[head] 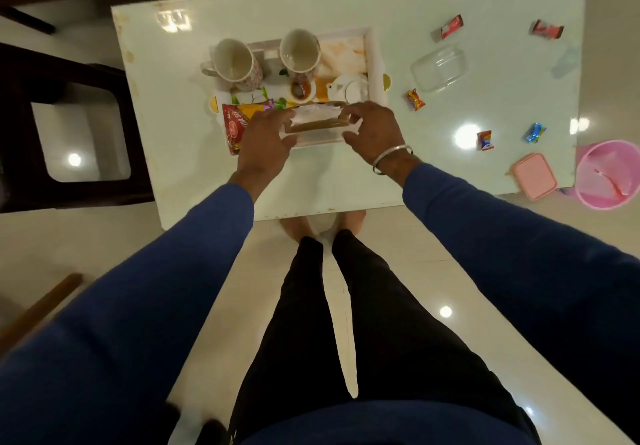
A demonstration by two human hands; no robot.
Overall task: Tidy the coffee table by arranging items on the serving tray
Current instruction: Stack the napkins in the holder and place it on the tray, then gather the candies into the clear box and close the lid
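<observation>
I see the white desk (346,174) first, with the serving tray (375,64) set toward its far middle and already crowded: two mugs (299,51) at the far side, a small white teapot (349,90), a small cup of dark liquid (300,91) and a red snack packet (235,122) hanging over its near left corner. At the tray's near edge sits a wooden napkin holder (313,125), and I have my left hand (265,140) and right hand (374,129) on its two ends, fingers curled round them. To do this well, I judge I should keep it level so the white napkins (317,112) stay in, slide it square against the tray's near rim, and avoid nudging the teapot just behind. Small wrapped sweets (415,99) lie scattered well to the right, waiting.
</observation>
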